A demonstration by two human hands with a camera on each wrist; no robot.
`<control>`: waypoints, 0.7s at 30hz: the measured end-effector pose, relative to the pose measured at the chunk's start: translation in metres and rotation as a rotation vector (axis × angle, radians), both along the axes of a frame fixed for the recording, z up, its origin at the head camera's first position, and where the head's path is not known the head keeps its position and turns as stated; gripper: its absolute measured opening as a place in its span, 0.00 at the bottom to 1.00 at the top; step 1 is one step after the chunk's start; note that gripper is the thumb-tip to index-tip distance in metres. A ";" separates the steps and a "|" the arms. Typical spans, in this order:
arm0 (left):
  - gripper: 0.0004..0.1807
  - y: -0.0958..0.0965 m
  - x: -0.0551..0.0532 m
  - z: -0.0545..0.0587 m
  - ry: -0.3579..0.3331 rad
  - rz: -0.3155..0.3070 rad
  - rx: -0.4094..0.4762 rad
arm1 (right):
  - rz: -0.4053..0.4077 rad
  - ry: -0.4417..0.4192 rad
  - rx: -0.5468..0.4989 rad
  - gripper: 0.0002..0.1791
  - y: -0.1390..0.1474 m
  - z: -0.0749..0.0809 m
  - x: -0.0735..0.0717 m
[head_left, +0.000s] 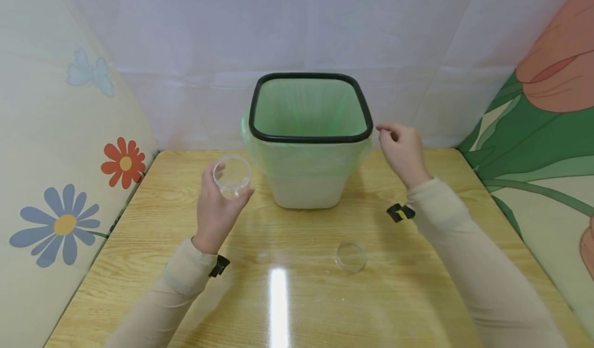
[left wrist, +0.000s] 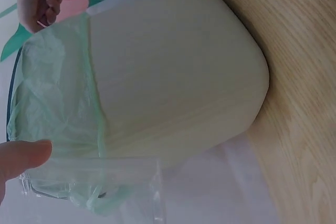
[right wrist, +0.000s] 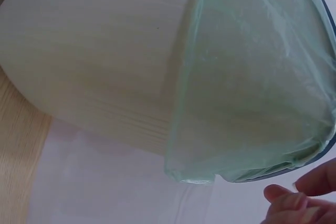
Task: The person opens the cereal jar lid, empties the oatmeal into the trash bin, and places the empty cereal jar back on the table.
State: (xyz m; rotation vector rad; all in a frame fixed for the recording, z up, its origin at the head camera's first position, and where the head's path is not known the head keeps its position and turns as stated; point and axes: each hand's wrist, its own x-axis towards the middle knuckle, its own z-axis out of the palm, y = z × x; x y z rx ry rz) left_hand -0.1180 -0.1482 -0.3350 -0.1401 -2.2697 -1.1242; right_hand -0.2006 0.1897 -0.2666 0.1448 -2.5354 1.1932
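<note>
My left hand (head_left: 214, 211) grips a clear, round plastic cup (head_left: 232, 174) by its side, left of the bin, with the thumb on the near side. In the left wrist view the thumb (left wrist: 26, 157) lies along the clear wall. A white bin (head_left: 307, 191) stands upright, lined with a thin green bag (head_left: 303, 157) folded over its outside under a black rim (head_left: 311, 139). Just outside the bin's right rim is my right hand (head_left: 402, 151), fingers curled, with nothing visible between them. A clear, round lid (head_left: 350, 257) lies on the table in front.
The wooden table (head_left: 223, 296) carries a bright light reflection near its front. White cloth (head_left: 297, 23) hangs behind the bin. Flower-printed panels (head_left: 42, 131) rise along both sides of the table. Black wristbands sit at both cuffs.
</note>
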 end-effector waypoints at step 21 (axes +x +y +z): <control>0.44 0.003 0.007 -0.016 -0.045 -0.006 0.017 | 0.005 0.006 0.010 0.20 0.005 -0.007 0.008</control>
